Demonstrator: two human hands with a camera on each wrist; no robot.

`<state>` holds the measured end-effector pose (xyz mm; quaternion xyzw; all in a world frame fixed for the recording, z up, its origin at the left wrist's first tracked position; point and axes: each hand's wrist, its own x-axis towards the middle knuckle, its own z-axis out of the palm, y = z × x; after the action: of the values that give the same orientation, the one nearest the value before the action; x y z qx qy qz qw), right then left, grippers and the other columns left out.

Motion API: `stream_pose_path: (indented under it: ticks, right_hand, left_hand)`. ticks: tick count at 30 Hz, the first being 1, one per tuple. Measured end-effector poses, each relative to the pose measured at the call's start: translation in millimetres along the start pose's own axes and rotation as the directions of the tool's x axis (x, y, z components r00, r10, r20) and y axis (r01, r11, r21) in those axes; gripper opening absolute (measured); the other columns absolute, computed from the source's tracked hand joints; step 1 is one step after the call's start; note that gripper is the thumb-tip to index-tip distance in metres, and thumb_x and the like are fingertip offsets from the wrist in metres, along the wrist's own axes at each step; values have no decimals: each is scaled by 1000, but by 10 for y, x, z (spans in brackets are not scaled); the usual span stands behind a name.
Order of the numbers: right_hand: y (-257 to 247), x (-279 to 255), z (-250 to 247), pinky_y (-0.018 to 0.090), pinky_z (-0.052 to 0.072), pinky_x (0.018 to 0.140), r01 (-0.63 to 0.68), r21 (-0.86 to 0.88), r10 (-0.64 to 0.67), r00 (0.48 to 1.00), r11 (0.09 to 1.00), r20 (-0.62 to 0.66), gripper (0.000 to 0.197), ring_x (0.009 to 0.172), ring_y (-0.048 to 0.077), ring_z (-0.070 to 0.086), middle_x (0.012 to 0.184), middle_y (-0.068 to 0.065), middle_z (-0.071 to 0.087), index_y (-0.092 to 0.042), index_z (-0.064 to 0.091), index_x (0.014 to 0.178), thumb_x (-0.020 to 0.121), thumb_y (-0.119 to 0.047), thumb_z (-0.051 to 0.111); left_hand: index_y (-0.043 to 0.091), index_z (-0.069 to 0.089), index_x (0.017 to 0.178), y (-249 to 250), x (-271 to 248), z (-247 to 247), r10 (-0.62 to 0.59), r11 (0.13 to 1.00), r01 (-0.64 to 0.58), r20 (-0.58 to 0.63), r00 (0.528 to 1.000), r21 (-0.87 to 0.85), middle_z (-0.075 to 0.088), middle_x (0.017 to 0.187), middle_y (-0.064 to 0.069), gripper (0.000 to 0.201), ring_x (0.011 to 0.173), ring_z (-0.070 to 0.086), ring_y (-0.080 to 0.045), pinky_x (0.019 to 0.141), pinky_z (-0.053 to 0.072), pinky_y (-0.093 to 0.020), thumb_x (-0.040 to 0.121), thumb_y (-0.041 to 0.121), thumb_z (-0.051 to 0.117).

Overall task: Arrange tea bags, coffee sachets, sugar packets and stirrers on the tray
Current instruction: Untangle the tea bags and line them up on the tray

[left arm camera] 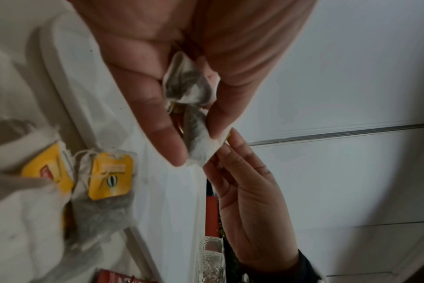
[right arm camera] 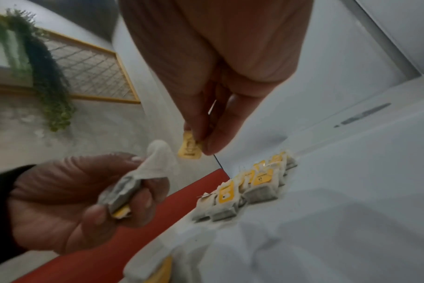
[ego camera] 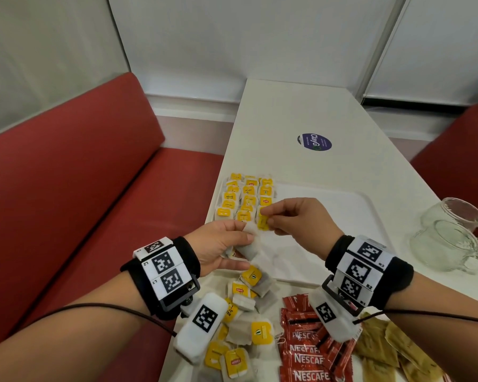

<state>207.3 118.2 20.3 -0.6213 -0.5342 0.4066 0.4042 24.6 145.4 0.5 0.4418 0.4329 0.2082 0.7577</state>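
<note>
My left hand (ego camera: 226, 248) grips a small bunch of tea bags (ego camera: 250, 248) over the near left corner of the white tray (ego camera: 342, 205); the bags (left arm camera: 195, 122) sit between its thumb and fingers. My right hand (ego camera: 295, 216) pinches the yellow tag (ego camera: 262, 222) of one tea bag, close to the left hand; the tag (right arm camera: 189, 148) hangs from its fingertips. Several tea bags with yellow tags (ego camera: 244, 198) lie in rows at the tray's far left. A loose heap of tea bags (ego camera: 246, 321) lies in front of the tray.
Red Nescafe sachets (ego camera: 307, 346) and brown sugar packets (ego camera: 389, 351) lie on the white table near me. Two glass cups (ego camera: 450, 232) stand right of the tray. A round blue sticker (ego camera: 314, 142) marks the far table. Red benches (ego camera: 80, 175) flank both sides.
</note>
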Motion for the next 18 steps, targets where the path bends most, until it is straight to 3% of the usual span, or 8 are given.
stream_pose_path:
  ticks: [7,12,16,18]
  right_hand:
    - [0,-66,51,21,54,66,15,-24,-13,998,1000,59,21,62,6,62,74,2,69,-22,73,86,86,-3,64]
    - [-92,-38,-29,21,53,56,-82,104,77,996,991,47,26,55,8,59,72,3,63,-17,72,97,90,1,54]
    - [-131,-30,-72,21,51,50,-241,202,195,955,949,223,25,50,11,59,66,3,63,-13,67,105,87,2,59]
    - [-127,-42,-60,20,50,50,-227,177,172,943,958,284,24,52,10,61,64,1,66,-13,67,104,85,1,65]
  left_hand:
    - [13,66,93,-5,2,0,5,999,-6,30,1000,37,65,80,-3,11,69,64,-16,61,59,-30,87,5,61]
    - [11,61,91,-12,29,-15,14,999,-10,-87,996,51,61,76,-7,9,62,58,-16,52,56,-28,88,4,57]
    - [10,64,88,-25,48,-15,20,997,-9,-143,990,77,60,71,-6,7,60,57,-16,51,56,-27,89,6,58]
    - [10,65,86,-12,39,-1,18,997,-7,-128,992,82,61,67,-4,5,59,57,-15,51,56,-26,88,9,60]
